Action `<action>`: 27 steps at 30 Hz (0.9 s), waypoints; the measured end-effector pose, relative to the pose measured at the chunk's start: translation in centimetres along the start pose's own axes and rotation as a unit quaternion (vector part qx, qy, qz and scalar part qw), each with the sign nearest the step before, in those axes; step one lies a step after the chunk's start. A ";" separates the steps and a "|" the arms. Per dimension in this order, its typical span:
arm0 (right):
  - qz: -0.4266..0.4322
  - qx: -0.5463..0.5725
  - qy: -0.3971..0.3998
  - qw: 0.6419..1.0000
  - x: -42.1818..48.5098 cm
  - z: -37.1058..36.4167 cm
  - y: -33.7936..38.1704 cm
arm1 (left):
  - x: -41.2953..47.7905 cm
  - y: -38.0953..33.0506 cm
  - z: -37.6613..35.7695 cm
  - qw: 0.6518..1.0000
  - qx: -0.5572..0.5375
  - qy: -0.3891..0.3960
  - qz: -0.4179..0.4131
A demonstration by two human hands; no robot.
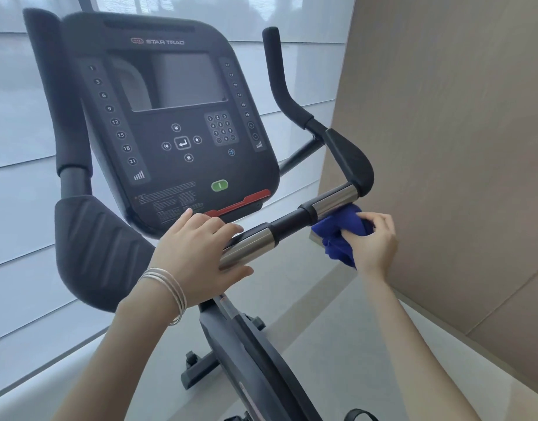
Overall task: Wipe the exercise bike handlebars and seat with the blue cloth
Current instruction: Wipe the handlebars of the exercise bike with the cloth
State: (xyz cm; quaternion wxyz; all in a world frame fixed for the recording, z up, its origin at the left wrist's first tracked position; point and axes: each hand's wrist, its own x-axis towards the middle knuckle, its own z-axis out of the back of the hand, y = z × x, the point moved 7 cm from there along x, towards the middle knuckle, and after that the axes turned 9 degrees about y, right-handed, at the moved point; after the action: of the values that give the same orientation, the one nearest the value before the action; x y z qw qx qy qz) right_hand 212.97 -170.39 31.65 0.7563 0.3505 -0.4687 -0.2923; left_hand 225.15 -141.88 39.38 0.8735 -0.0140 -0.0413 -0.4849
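The exercise bike's handlebar point(289, 223) runs across the middle, black with two shiny metal sleeves. My left hand point(197, 253) wraps over the left metal sleeve point(249, 247) and wears thin bangles at the wrist. A bunched blue cloth point(340, 235) is gripped in my right hand point(374, 241), pressed against the underside of the right metal sleeve point(334, 200). Padded black elbow rests sit at the left point(94, 253) and right point(351, 162). Upright black grips rise at the left point(58, 95) and right point(279, 83). The seat is out of view.
The black console point(170, 123) with its screen and buttons stands behind the bar. A beige wall panel point(459, 147) is close on the right. White window blinds point(15, 208) fill the left. The bike frame point(249, 344) and its foot stand on a pale floor below.
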 end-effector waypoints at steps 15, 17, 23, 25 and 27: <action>0.111 0.033 0.130 0.985 -3.3 -3.9 3.5 | -1.1 0.1 0.2 0.999 -0.017 -0.037 0.024; 0.092 0.056 0.116 0.987 -4.1 -3.4 3.7 | -1.0 0.1 0.1 0.999 -0.014 -0.029 0.023; 0.116 0.049 0.130 0.984 -6.4 -1.8 5.6 | -0.9 0.0 -0.2 1.000 0.015 -0.024 0.012; 0.101 0.041 0.123 0.986 -7.3 -1.2 6.2 | -0.8 0.0 -0.3 1.000 0.022 -0.017 0.006; 0.089 0.031 0.108 0.990 -8.7 -0.5 6.7 | -0.8 -0.1 -0.3 1.000 0.021 -0.014 0.004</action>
State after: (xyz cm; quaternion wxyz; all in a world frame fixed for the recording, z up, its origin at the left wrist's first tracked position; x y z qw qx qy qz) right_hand 210.77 -159.63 32.55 0.8143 0.3602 -0.4225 -0.1692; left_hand 224.70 -141.30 39.00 0.8747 -0.0029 -0.0634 -0.4805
